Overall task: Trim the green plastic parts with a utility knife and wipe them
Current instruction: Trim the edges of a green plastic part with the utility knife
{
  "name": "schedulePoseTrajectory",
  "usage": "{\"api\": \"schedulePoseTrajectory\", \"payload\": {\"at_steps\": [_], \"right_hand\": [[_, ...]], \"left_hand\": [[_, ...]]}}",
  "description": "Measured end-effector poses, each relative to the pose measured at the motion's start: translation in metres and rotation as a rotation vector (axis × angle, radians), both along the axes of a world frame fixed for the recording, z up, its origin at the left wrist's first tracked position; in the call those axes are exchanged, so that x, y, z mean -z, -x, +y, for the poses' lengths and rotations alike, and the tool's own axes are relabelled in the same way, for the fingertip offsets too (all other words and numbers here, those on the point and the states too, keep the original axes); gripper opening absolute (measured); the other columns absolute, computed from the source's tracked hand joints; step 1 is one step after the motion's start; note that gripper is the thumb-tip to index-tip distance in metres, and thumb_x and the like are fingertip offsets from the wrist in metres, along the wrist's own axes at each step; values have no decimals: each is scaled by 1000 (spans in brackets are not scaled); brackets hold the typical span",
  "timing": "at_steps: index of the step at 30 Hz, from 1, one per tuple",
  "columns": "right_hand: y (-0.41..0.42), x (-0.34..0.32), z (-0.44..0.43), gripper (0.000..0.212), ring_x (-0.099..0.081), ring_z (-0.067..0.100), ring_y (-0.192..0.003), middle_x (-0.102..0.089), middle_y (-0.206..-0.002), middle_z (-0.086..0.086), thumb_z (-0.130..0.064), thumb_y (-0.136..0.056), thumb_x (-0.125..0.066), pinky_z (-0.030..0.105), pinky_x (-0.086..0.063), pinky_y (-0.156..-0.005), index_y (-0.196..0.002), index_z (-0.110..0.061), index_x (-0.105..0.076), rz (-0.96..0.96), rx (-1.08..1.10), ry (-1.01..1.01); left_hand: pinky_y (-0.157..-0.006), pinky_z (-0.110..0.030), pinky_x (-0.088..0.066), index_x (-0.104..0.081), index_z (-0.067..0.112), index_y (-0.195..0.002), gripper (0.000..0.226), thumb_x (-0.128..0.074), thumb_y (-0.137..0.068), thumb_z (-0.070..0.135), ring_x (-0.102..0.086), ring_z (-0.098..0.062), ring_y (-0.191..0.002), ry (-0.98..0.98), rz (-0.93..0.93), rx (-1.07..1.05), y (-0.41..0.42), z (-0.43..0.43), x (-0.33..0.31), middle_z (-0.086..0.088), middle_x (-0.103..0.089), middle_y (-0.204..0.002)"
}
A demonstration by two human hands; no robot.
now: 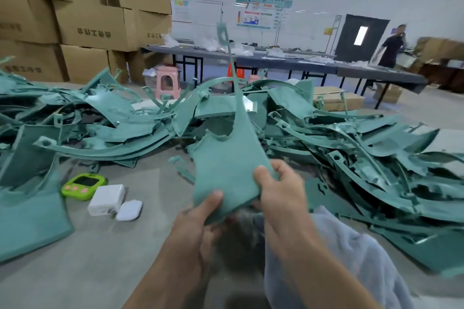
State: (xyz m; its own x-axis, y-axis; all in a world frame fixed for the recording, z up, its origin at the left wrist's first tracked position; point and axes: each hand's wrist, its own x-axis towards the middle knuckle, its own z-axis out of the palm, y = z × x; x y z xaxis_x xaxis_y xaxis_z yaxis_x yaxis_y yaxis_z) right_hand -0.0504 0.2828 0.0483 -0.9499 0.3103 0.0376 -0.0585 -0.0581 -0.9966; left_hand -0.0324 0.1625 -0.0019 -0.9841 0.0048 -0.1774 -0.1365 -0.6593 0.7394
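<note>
One part (226,165) is held above the floor (100,246) by two hands. The left hand (198,223) pinches its near edge and the right hand (278,193) grips its right edge. Its long axis runs away from the person, with the wide end near and the thin strap pointing up. Behind it lies a pile (351,143), too many to count. At the left are one timer (84,185), one charger (106,199) and one case (129,210). One cloth (351,253) is at the right.
</note>
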Motion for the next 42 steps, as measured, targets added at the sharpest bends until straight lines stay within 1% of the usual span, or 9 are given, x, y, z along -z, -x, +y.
{"api": "schedulePoseTrajectory", "payload": {"at_steps": [5,9,13,17,21,23,27,33,42], "right_hand": [[-33,13,19,48,-67,5,-80,-72,-87,-20,-60,-72,-57,36,-54,-81,-120,-53,-54,76,-32,-511],[-53,19,64,84,-47,3,-122,-53,-124,-32,-68,-75,-55,30,-36,-106,-149,-54,-20,-11,-113,-1436],[-56,5,110,41,-60,7,-85,-74,-102,-18,-26,-90,-61,36,-53,-87,-120,-54,-63,-11,135,-1114],[-62,-4,139,55,-49,27,-116,-67,-129,7,-4,-76,-76,41,-29,-104,-126,-24,-69,104,695,-1259],[-66,16,96,45,-59,11,-107,-70,-112,-10,-4,-71,-82,17,-35,-103,-112,-21,-74,386,250,-1191],[-60,30,80,30,-63,14,-99,-74,-102,-9,-6,-80,-75,24,-47,-90,-105,-21,-77,279,64,-1181],[-45,39,96,32,-61,20,-98,-72,-104,-2,-7,-86,-59,32,-47,-76,-108,-24,-74,-26,60,-1202],[-51,15,143,18,-66,24,-62,-66,-60,-1,-3,-75,-61,41,-57,-57,-72,-20,-64,-258,278,-1152],[-66,5,146,13,-53,9,-59,-60,-69,-9,-18,-70,-70,27,-46,-54,-75,-29,-66,-408,-181,-1594]], "left_hand": [[-53,-31,-60,-74,0,-99,35,-74,-65,10,-77,-25,-72,87,45,-94,-4,-14,1,-16,-79,-91],[-62,-30,-62,-74,3,-102,27,-75,-75,1,-77,-22,-80,267,43,-210,3,-28,9,-13,-79,-98],[-78,-42,-61,-76,4,-97,19,-75,-80,-5,-76,-34,-89,403,5,-249,8,-30,17,-12,-79,-94],[-72,-42,-60,-80,10,-80,14,-76,-76,-2,-76,-27,-79,497,-21,-290,9,-28,22,-3,-80,-83],[-65,-36,-57,-81,31,-80,32,-76,-71,0,-77,-22,-67,515,-19,-304,7,-30,19,-3,-80,-81],[-59,-34,-58,-81,25,-86,24,-77,-73,5,-77,-22,-69,506,-24,-323,7,-31,20,-3,-80,-82],[-65,-37,-59,-81,20,-86,21,-80,-67,29,-75,-20,-67,477,-66,-388,8,-39,17,-4,-80,-84],[-58,-34,-57,-82,23,-84,16,-81,-68,26,-74,-20,-61,475,-78,-375,7,-39,14,-5,-79,-82],[-55,-28,-50,-76,13,-83,4,-78,-82,17,-70,-8,-54,554,-143,-303,4,-35,12,6,-77,-71]]}}
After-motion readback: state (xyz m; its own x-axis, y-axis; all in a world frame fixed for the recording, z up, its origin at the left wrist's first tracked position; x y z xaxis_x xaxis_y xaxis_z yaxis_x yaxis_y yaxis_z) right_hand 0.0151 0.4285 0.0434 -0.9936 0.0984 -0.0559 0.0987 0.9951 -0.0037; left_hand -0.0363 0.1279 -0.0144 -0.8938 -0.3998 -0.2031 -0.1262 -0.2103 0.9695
